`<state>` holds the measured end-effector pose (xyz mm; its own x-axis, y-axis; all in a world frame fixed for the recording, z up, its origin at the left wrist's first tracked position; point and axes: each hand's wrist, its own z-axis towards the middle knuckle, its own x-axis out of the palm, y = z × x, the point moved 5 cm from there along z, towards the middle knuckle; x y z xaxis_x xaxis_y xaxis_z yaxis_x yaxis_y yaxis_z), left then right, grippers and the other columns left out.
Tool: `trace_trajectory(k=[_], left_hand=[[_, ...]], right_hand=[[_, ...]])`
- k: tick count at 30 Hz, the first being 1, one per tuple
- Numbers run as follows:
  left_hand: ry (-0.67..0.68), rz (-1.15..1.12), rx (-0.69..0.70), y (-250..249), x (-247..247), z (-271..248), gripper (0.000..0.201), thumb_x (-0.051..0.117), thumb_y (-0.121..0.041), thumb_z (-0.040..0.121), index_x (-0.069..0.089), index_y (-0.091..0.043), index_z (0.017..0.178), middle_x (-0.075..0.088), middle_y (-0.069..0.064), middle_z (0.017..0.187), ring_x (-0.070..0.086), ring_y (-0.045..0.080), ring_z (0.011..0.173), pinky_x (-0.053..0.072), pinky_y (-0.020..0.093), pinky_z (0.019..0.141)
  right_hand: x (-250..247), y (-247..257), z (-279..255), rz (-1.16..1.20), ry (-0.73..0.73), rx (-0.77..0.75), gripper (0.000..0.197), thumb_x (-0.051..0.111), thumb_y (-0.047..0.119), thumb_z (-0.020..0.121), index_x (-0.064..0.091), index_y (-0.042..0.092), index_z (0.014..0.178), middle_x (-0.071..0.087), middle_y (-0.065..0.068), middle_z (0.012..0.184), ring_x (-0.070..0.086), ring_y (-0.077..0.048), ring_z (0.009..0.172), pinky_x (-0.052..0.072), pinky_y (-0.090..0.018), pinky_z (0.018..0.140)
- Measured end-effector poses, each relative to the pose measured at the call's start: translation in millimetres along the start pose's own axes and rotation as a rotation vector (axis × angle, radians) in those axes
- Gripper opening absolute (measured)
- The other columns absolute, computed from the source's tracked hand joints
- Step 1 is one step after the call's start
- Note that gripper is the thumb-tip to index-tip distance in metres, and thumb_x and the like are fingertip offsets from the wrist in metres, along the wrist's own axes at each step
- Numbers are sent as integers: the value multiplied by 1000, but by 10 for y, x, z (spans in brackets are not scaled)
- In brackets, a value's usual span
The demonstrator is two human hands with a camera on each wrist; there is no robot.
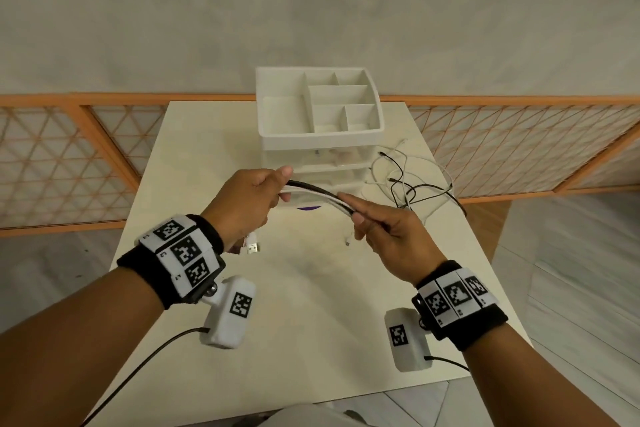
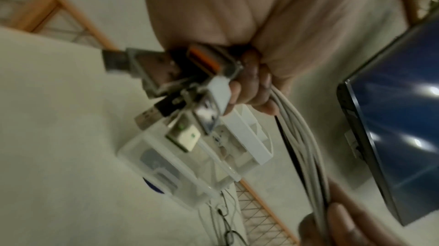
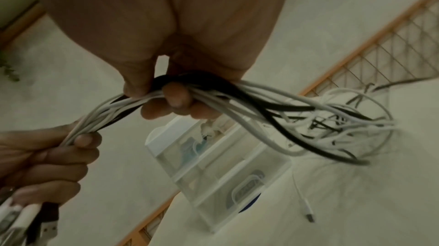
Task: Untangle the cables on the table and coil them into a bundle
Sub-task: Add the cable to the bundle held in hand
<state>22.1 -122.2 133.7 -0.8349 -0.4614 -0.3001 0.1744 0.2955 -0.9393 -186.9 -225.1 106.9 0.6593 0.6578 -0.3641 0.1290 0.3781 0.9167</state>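
While cables (image 1: 320,194) stretch between them, both hands (image 1: 247,204) (image 1: 388,236) grip the bunch.

Black wristbands (image 1: 207,236), white coded marker tiles (image 1: 181,250), cabled white camera boxes (image 1: 228,312).

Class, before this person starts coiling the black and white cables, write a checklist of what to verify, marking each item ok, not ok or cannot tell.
1. Left hand grips the bundle of black and white cables near the plug ends: ok.
2. Right hand grips the same bundle further along: ok.
3. USB plugs gathered together at the left hand: ok.
4. Loose cable tails on the pale table untangled: not ok, they cross in loops.
5. Tails clear of the white plastic drawer organiser: cannot tell.
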Motion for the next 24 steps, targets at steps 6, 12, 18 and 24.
trace_trajectory(k=[6, 12, 18, 24], left_hand=[[-210, -211, -64, -43, 84, 57, 50, 41, -52, 101, 64, -13, 81, 43, -8, 54, 37, 17, 50, 34, 28, 53], [161, 101, 97, -298, 566, -132, 104, 41, -99, 51, 45, -24, 122, 66, -1, 94, 66, 13, 84, 54, 33, 76], [35, -302, -63, -190, 544, -116, 40, 70, -51, 86, 56, -19, 66, 58, -8, 54, 59, 16, 55, 48, 33, 59], [147, -128, 25, -170, 384, -109, 24, 74, -47, 77, 73, -22, 78, 69, 11, 76, 64, 19, 74, 55, 43, 75]], right_hand=[[-24, -51, 41, 103, -134, 62, 25, 54, 32, 96, 74, 17, 102, 58, 5, 66, 41, -16, 54, 36, -30, 53], [234, 391, 88, 65, -289, -166, 21, 52, 11, 99, 72, 6, 106, 61, 17, 67, 51, 0, 59, 41, -17, 58], [554, 472, -27, -59, -38, -207, 20, 54, 2, 96, 70, 5, 109, 62, -7, 103, 63, -16, 88, 54, -31, 77], [57, 813, 106, -166, -237, -261, 63, 60, -5, 83, 54, 23, 138, 58, 3, 128, 60, -8, 83, 47, -17, 67]])
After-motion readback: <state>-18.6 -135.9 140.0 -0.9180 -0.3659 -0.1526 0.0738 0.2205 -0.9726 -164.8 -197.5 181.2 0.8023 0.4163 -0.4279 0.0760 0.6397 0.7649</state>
